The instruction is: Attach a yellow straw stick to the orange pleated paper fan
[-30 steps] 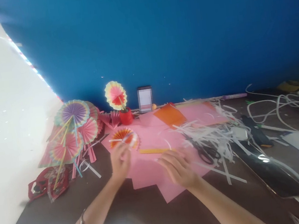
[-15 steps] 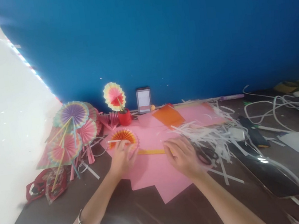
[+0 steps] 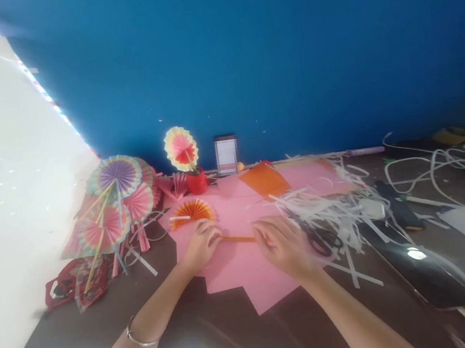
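Observation:
A narrow strip of folded orange paper runs between my two hands, just above the pink paper sheets. Its left end is pinched in the fingers of my left hand. My right hand has its fingers closed round the other end, which they hide. Behind my left hand lies a pleated orange-and-yellow paper fan, with a white strip across it. Scissors rest right beside my right hand, partly under white paper strips.
Finished paper fans are piled at the left, near a red pot holding a round paper fan. An orange sheet lies at the back. On the right are a phone and tangled white cables.
My left fingers have closed onto the strip's left end. The strip now looks narrower and darker orange. The whole view has shifted slightly.

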Demonstrator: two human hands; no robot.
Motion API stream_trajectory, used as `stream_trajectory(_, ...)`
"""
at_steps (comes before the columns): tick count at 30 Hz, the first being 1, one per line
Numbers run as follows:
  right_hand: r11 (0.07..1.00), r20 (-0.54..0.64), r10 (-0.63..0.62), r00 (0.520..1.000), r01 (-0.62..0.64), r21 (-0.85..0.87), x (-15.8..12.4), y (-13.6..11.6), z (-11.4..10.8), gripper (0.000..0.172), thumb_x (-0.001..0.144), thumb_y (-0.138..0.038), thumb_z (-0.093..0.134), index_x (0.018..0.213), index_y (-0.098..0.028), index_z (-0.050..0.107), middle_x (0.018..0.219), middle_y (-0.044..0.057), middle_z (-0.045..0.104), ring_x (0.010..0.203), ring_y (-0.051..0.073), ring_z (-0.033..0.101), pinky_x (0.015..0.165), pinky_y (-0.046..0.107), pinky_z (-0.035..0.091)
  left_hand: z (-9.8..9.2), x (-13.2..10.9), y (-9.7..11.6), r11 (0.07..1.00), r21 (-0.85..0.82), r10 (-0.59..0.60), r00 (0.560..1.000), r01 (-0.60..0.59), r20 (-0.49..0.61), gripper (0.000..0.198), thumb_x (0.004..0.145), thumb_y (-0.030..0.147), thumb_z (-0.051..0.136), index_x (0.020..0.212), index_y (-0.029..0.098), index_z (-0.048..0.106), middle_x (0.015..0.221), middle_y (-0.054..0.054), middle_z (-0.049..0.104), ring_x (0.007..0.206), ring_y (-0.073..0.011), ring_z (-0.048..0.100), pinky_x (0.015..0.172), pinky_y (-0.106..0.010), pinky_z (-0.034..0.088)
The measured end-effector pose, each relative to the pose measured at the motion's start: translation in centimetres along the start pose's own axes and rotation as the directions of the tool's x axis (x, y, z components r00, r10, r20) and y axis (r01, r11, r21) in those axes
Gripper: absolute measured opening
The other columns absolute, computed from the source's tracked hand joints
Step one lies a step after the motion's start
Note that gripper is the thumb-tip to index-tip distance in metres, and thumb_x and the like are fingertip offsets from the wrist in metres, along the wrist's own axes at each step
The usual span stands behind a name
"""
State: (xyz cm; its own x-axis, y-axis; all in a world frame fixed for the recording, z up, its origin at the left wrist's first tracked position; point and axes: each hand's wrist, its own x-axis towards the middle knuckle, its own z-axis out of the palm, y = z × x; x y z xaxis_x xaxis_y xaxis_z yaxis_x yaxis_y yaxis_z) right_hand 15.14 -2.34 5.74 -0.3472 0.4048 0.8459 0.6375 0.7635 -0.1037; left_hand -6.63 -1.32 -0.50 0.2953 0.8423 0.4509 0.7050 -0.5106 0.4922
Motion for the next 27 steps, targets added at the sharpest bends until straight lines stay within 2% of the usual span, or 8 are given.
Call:
stream_trajectory(4,0.977,0.133,0.141,0.981,-0.160,0.141,0.3,0.0,-0.2,0.009,0.083,-0.014,0.052,0.083,-0.020,0.058,0.075,0.004,0.066,0.067,0.015,0.061,0.064,0.027,0.047,-0.1,-0.1,0.4,0.955,-0.256,-0.153,0.988,0.150,0.010,0.014,0.084,0.023,0.051,0.085,0.016,0.064,0.079,-0.004,0.067,0.073,-0.0156,0.062,0.068,-0.029,0.051)
stream_trajectory(8,0.835,0.361,0.295,0.884,-0.423,0.352,1.0,0.0,-1.3,0.011,0.083,-0.024,0.053,0.078,-0.020,0.062,0.073,0.004,0.066,0.057,0.013,0.058,0.054,0.025,0.048,0.2,0.0,0.9,0.843,-0.471,-0.288,0.958,0.260,0.013,0.017,0.080,0.028,0.055,0.083,0.016,0.068,0.076,-0.005,0.069,0.070,-0.0165,0.064,0.064,-0.027,0.051)
stream_trajectory(10,0.694,0.573,0.261,0.777,-0.564,0.448,1.3,0.1,-2.2,0.014,0.081,-0.029,0.056,0.073,-0.019,0.063,0.071,0.003,0.066,0.056,0.013,0.058,0.051,0.024,0.049,0.4,0.1,1.2,0.784,-0.547,-0.336,0.941,0.293,0.022,0.019,0.078,0.028,0.057,0.084,0.015,0.069,0.077,-0.006,0.070,0.071,-0.0179,0.065,0.066,-0.029,0.052)
stream_trajectory(12,0.534,0.781,0.135,0.610,-0.709,0.461,1.5,0.0,-2.9,0.017,0.078,-0.033,0.059,0.070,-0.019,0.063,0.066,0.002,0.065,0.051,0.012,0.058,0.043,0.021,0.047,0.5,0.1,1.5,0.722,-0.605,-0.377,0.924,0.335,0.063,0.021,0.077,0.029,0.058,0.087,0.014,0.070,0.081,-0.007,0.071,0.075,-0.0195,0.066,0.069,-0.031,0.053)
stream_trajectory(15,0.358,0.900,0.043,0.433,-0.848,0.391,1.6,-0.4,-2.9,0.020,0.076,-0.037,0.062,0.070,-0.018,0.063,0.058,-0.001,0.060,0.042,0.009,0.053,0.038,0.020,0.046,0.6,0.2,1.8,0.641,-0.662,-0.410,0.903,0.388,0.132,0.023,0.075,0.028,0.060,0.090,0.014,0.070,0.086,-0.008,0.072,0.081,-0.0212,0.066,0.074,-0.033,0.054)
stream_trajectory(18,0.257,0.894,0.171,0.414,-0.895,0.365,1.2,-1.0,-1.5,0.023,0.071,-0.040,0.066,0.072,-0.017,0.065,0.065,0.000,0.061,0.054,0.011,0.058,0.049,0.025,0.056,0.5,0.2,1.9,0.607,-0.693,-0.422,0.897,0.388,0.133,0.025,0.071,0.027,0.065,0.091,0.014,0.069,0.095,-0.009,0.071,0.087,-0.0223,0.066,0.081,-0.035,0.052)
stream_trajectory(21,0.227,0.853,0.315,0.416,-0.906,0.357,0.8,-1.4,0.3,0.026,0.070,-0.042,0.066,0.075,-0.016,0.066,0.071,0.002,0.061,0.061,0.014,0.060,0.045,0.025,0.056,0.3,0.1,2.0,0.584,-0.707,-0.427,0.891,0.400,0.151,0.031,0.070,0.029,0.068,0.098,0.015,0.066,0.096,-0.009,0.071,0.090,-0.0229,0.066,0.082,-0.036,0.052)
stream_trajectory(27,0.234,0.766,0.435,0.474,-0.881,0.412,0.1,-1.0,2.1,0.023,0.072,-0.040,0.064,0.074,-0.016,0.063,0.069,0.003,0.062,0.059,0.016,0.062,0.037,0.021,0.050,0.2,-0.2,2.8,0.336,-0.835,-0.404,0.867,0.436,0.291,0.045,0.070,0.033,0.071,0.109,0.015,0.056,0.094,-0.010,0.071,0.083,-0.0212,0.068,0.080,-0.036,0.052)
